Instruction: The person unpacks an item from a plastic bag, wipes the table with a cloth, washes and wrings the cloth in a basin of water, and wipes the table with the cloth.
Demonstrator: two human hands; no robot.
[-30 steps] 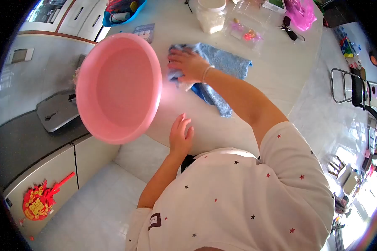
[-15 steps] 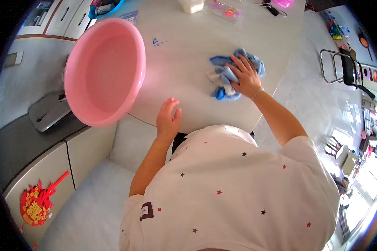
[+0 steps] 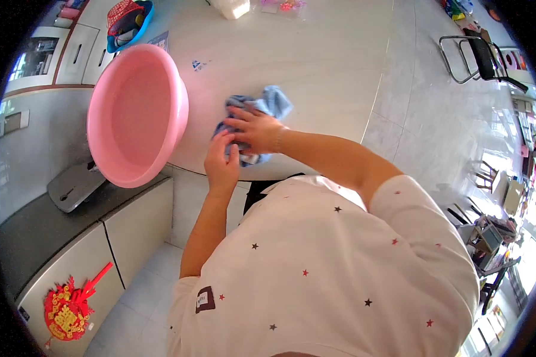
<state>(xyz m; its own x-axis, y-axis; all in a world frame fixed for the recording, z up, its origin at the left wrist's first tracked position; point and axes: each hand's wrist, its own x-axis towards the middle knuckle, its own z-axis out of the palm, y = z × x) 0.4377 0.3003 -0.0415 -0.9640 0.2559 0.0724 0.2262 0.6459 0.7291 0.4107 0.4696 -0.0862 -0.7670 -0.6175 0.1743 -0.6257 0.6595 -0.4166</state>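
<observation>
Blue cloth (image 3: 277, 102) under spread right hand (image 3: 257, 130).

Hands (image 3: 255, 131): I counted two
Cloth (image 3: 277, 102): there was one
Pink basin (image 3: 180, 107): I saw one
Blue basket (image 3: 148, 14): there was one
Red ornament (image 3: 67, 312): one hung

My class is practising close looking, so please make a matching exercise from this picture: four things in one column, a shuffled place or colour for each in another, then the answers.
Things:
1. Cloth
2. Large basin
3. Ornament on the cabinet door
4. Metal-framed chair

Places and colours:
A. Pink
B. On the floor
C. Under the right hand
D. Red and gold

Pairs: 1-C, 2-A, 3-D, 4-B
</observation>
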